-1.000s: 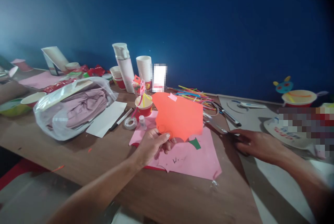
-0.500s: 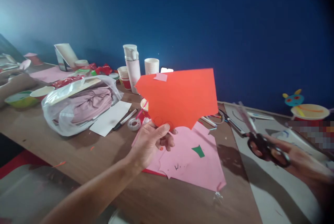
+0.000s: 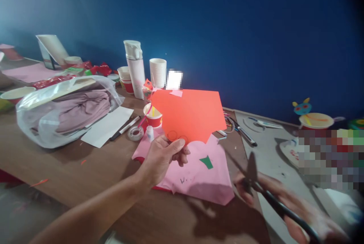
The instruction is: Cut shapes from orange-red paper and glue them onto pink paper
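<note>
My left hand (image 3: 166, 155) pinches the lower edge of an orange sheet of paper (image 3: 193, 111), thumb in front. Two small circles are drawn on the sheet close to my thumb, and its lower and left edges are cut unevenly. A pair of black-handled scissors (image 3: 252, 174) is in my right hand (image 3: 290, 202), blades parted and pointing up and to the left, apart from the orange sheet. Below the sheet lies pink paper (image 3: 204, 183) with a green paper scrap (image 3: 206, 162) on it.
A plastic bag (image 3: 25, 119) with cloth stands left, beside white paper (image 3: 106, 128), a marker (image 3: 125, 128) and a tape roll (image 3: 135, 133). Behind are a bottle (image 3: 136, 73), stacked cups (image 3: 158, 72) and a red-white cup (image 3: 153, 117). A decorated cup (image 3: 315, 121) stands right.
My right hand has brought the scissors left and down, nearer the orange sheet, and their blades are spread wider. The orange sheet is still in my left hand. The view has shifted right.
</note>
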Tool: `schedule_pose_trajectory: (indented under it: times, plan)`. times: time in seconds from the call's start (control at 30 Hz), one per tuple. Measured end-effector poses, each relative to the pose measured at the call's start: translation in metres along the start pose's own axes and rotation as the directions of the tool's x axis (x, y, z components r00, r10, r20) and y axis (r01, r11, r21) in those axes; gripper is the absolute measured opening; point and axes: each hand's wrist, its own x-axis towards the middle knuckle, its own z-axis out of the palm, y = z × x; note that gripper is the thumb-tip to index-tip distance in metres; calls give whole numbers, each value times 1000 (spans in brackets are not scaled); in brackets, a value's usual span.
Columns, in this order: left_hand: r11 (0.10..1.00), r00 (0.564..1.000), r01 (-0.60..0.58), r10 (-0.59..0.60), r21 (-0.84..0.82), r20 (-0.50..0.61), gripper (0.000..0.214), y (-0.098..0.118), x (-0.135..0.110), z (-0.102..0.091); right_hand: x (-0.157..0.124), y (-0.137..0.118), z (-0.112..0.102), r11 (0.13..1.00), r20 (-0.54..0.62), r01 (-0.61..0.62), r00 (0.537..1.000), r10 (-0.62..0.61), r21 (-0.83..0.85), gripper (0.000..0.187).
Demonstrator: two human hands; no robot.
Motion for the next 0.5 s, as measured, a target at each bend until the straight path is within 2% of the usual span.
schedule_pose_trajectory:
  times: [0.1, 0.27, 0.5]
  plan:
    - [1000, 1000, 0, 0, 14, 28, 21, -5, -1, -1, 6, -12, -1, 999, 96, 3, 995, -7, 46, 73]
    - [1000, 998, 2, -4, 29, 65, 21, -9, -3, 1, 16, -22, 6, 996, 171, -89, 981, 87, 3, 50]
    - [990, 982, 134, -138, 36, 130, 19, -19, -11, 11, 26, -17, 26, 997, 146, -74, 987, 68, 32, 46]
